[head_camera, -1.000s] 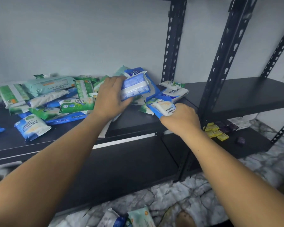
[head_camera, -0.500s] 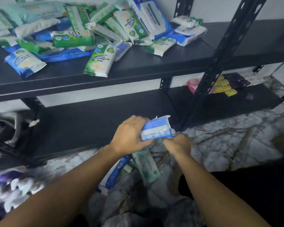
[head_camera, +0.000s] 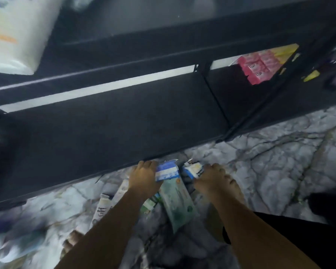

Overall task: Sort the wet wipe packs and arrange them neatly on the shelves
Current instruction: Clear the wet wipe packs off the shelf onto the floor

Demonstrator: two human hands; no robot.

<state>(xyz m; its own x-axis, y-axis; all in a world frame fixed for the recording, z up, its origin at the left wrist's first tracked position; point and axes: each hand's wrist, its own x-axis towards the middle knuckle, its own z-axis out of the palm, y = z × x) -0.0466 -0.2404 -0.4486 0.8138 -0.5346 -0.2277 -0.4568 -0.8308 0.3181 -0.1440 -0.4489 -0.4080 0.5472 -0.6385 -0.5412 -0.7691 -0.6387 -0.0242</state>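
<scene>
My left hand grips a blue-and-white wipe pack low over the floor, just in front of the bottom shelf. My right hand grips a smaller blue-and-white pack beside it. Under both hands a pale green wipe pack lies on the marble floor. More packs lie on the floor to the left, one white with dark lettering. A blurred white pack sits at the upper left on the higher shelf.
The black shelf frame has a post dividing two bays. Pink and yellow packets lie in the right bay. The marble floor stretches to the right. Dark clothing fills the lower right. The picture is motion-blurred.
Both hands came down from the upper shelf to the floor in front of the bottom shelf, each still holding its pack. The view tilted downward.
</scene>
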